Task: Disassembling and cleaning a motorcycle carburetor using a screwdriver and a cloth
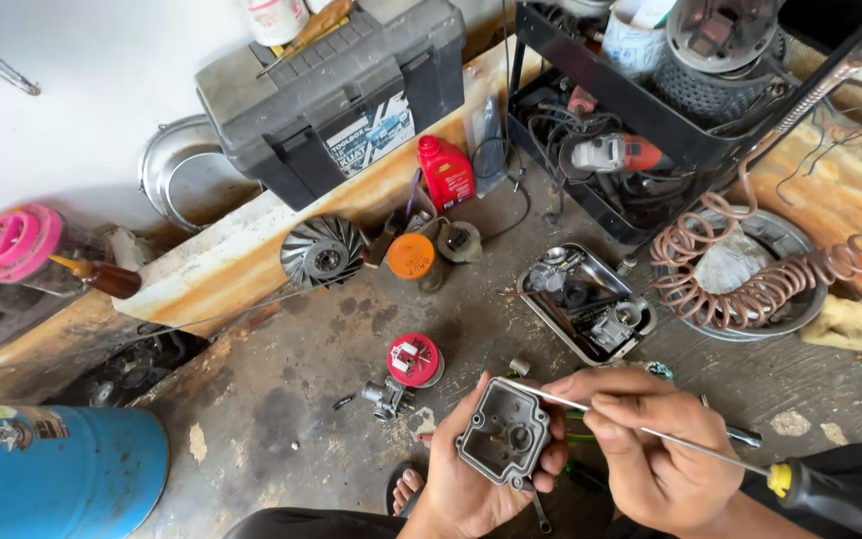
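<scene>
My left hand (466, 469) grips a grey metal carburetor bowl (504, 433), its hollow side facing up. My right hand (641, 439) pinches the thin shaft of a long screwdriver (670, 439) whose black and yellow handle (830, 491) points to the lower right. The screwdriver tip rests at the bowl's upper edge. On the stained floor just left of the bowl lies a small metal carburetor part (383, 396) and a red round can (415, 359).
A metal tray (543, 307) of carburetor parts sits ahead. A grey toolbox (331, 90), red bottle (445, 172), orange cap (411, 256), fan wheel (323, 250), coiled hose (750, 279), black rack (650, 110) and blue drum (52, 469) surround the floor. A sandalled foot (406, 489) shows below.
</scene>
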